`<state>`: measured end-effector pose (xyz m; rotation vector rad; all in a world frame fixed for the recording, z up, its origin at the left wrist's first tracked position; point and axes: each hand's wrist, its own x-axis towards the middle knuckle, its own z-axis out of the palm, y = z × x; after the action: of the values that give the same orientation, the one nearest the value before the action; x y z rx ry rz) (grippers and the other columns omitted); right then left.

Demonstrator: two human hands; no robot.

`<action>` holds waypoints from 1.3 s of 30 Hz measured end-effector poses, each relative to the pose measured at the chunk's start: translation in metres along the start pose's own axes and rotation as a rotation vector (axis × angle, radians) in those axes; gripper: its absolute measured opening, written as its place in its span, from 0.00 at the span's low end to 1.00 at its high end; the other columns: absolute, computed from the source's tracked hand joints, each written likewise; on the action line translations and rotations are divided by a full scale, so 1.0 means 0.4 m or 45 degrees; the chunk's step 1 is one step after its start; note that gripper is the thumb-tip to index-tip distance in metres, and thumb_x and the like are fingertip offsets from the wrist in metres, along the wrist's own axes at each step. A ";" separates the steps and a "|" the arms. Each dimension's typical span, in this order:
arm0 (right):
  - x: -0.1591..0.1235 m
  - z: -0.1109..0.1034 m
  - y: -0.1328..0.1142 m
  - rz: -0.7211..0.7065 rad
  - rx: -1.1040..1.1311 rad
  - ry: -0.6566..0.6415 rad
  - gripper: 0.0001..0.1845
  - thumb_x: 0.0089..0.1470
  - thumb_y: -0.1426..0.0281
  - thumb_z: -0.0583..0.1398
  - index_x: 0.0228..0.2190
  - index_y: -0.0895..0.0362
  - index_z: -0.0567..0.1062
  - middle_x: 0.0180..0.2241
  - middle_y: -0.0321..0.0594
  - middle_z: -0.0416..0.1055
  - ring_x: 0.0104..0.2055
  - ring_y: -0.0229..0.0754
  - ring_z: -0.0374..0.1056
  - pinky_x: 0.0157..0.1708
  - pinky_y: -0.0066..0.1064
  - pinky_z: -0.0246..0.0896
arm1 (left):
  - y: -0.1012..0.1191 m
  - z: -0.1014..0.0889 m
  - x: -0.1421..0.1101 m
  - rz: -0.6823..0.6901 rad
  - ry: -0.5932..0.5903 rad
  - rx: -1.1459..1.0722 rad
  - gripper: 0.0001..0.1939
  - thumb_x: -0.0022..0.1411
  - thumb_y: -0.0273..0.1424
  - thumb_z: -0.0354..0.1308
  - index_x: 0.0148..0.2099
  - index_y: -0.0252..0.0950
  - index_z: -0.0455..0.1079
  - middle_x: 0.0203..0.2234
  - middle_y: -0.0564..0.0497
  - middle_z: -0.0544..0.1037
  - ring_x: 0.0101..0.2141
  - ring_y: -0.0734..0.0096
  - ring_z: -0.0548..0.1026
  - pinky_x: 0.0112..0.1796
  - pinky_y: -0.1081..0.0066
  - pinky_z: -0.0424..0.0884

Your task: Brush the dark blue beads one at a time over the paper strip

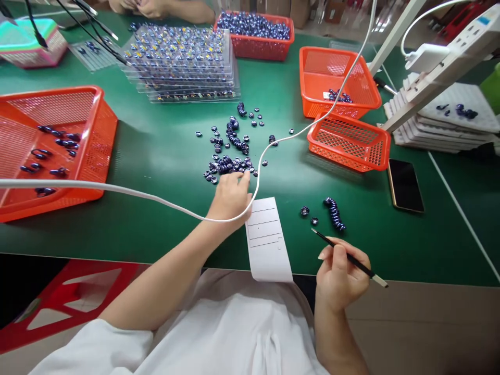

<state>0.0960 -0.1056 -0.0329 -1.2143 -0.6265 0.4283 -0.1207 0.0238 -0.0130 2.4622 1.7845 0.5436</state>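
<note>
My left hand (230, 198) reaches to the near edge of a loose pile of shiny dark-blue bead-like pieces (230, 165). Its fingers are stretched out and slightly apart, touching the pile; I see nothing held in them. In my right hand (342, 271) is a thin black paintbrush (353, 260), pinched between thumb and fingers, its tip pointing up and left. Just beyond the brush tip lie a curved row of dark-blue pieces (335, 214) and a few single ones. A white paper strip (267, 242) with ruled lines lies between my hands, overhanging the table edge.
A white cable (156, 199) runs across the view, over my left wrist. Orange baskets stand left (109, 135) and right (349, 143). Stacked clear trays (195, 94) and a red bin (258, 49) of pieces are behind. A phone (406, 185) lies right. Another person's hands (152, 8) show at the top.
</note>
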 end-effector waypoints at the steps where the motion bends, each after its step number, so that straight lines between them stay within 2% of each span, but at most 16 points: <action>1: 0.000 -0.001 0.000 -0.002 0.017 0.026 0.07 0.55 0.69 0.67 0.31 0.56 0.73 0.32 0.36 0.78 0.20 0.33 0.69 0.19 0.28 0.64 | 0.025 0.003 -0.008 0.114 0.019 -0.052 0.25 0.63 0.23 0.54 0.62 0.21 0.65 0.52 0.29 0.71 0.53 0.44 0.68 0.53 0.47 0.69; 5: 0.002 -0.003 -0.001 0.003 -0.007 0.105 0.07 0.57 0.67 0.65 0.33 0.56 0.71 0.33 0.37 0.77 0.21 0.33 0.69 0.20 0.26 0.64 | 0.152 0.024 -0.026 0.636 -0.023 -0.269 0.16 0.68 0.24 0.51 0.55 0.30 0.71 0.48 0.37 0.74 0.46 0.55 0.70 0.48 0.56 0.72; 8: 0.003 -0.004 -0.002 -0.011 -0.028 0.124 0.08 0.58 0.66 0.65 0.33 0.56 0.71 0.33 0.38 0.77 0.22 0.33 0.68 0.20 0.26 0.64 | 0.226 0.049 -0.013 0.879 -0.157 -0.228 0.15 0.68 0.25 0.52 0.54 0.31 0.71 0.47 0.37 0.74 0.44 0.56 0.69 0.45 0.58 0.71; 11: 0.003 -0.006 0.000 0.007 -0.013 0.119 0.09 0.58 0.65 0.65 0.33 0.56 0.71 0.34 0.37 0.76 0.22 0.32 0.68 0.21 0.26 0.64 | 0.264 0.078 0.011 0.927 -0.243 -0.133 0.10 0.68 0.25 0.53 0.47 0.30 0.74 0.43 0.37 0.73 0.42 0.56 0.69 0.41 0.60 0.69; 15: 0.002 -0.007 0.001 0.018 0.014 0.104 0.09 0.57 0.66 0.65 0.33 0.56 0.71 0.34 0.37 0.77 0.22 0.32 0.68 0.22 0.26 0.65 | 0.278 0.096 0.032 0.925 -0.219 -0.103 0.08 0.68 0.26 0.54 0.39 0.32 0.74 0.40 0.39 0.73 0.42 0.55 0.68 0.37 0.62 0.66; 19: 0.003 -0.005 0.000 0.006 0.064 0.097 0.08 0.56 0.67 0.66 0.33 0.57 0.72 0.33 0.37 0.77 0.22 0.32 0.69 0.21 0.26 0.64 | 0.270 0.084 0.037 0.989 -0.223 -0.097 0.09 0.68 0.25 0.53 0.35 0.32 0.72 0.31 0.43 0.73 0.38 0.57 0.70 0.35 0.63 0.66; 23: 0.006 -0.010 0.006 0.042 0.074 0.011 0.08 0.55 0.68 0.67 0.32 0.57 0.73 0.33 0.37 0.78 0.21 0.33 0.70 0.21 0.27 0.65 | 0.224 0.053 0.024 0.901 -0.164 -0.206 0.13 0.70 0.27 0.50 0.33 0.32 0.72 0.27 0.44 0.74 0.32 0.62 0.70 0.34 0.64 0.68; 28: 0.019 -0.025 0.008 0.150 -0.085 -0.373 0.07 0.54 0.68 0.67 0.30 0.57 0.76 0.31 0.39 0.79 0.21 0.33 0.69 0.21 0.27 0.66 | 0.127 0.002 -0.045 0.708 -0.069 -0.549 0.07 0.67 0.24 0.52 0.39 0.33 0.72 0.32 0.44 0.79 0.34 0.65 0.74 0.37 0.67 0.72; 33: 0.029 -0.039 -0.017 0.278 -0.476 -0.815 0.07 0.56 0.65 0.66 0.32 0.56 0.79 0.31 0.39 0.78 0.23 0.35 0.70 0.23 0.26 0.66 | 0.064 -0.015 -0.136 0.677 -0.098 -0.719 0.07 0.65 0.23 0.52 0.40 0.34 0.71 0.32 0.46 0.79 0.33 0.67 0.74 0.34 0.69 0.71; 36: 0.032 -0.039 -0.025 0.330 -0.676 -0.907 0.09 0.57 0.62 0.65 0.32 0.55 0.79 0.31 0.38 0.77 0.24 0.35 0.70 0.24 0.26 0.66 | 0.057 -0.004 -0.169 0.701 -0.150 -0.778 0.08 0.67 0.24 0.51 0.41 0.34 0.72 0.32 0.46 0.79 0.32 0.69 0.73 0.32 0.70 0.70; 39: 0.034 -0.035 -0.026 0.329 -0.752 -0.936 0.10 0.57 0.60 0.65 0.32 0.54 0.79 0.31 0.38 0.77 0.25 0.36 0.70 0.24 0.27 0.65 | 0.068 0.008 -0.181 0.661 -0.198 -0.783 0.09 0.70 0.27 0.52 0.40 0.34 0.73 0.32 0.46 0.79 0.33 0.68 0.73 0.33 0.69 0.70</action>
<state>0.1153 -0.1105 -0.0231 -1.7138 -1.2920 0.9746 -0.1147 -0.0520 -0.0276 2.3873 0.7422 0.7589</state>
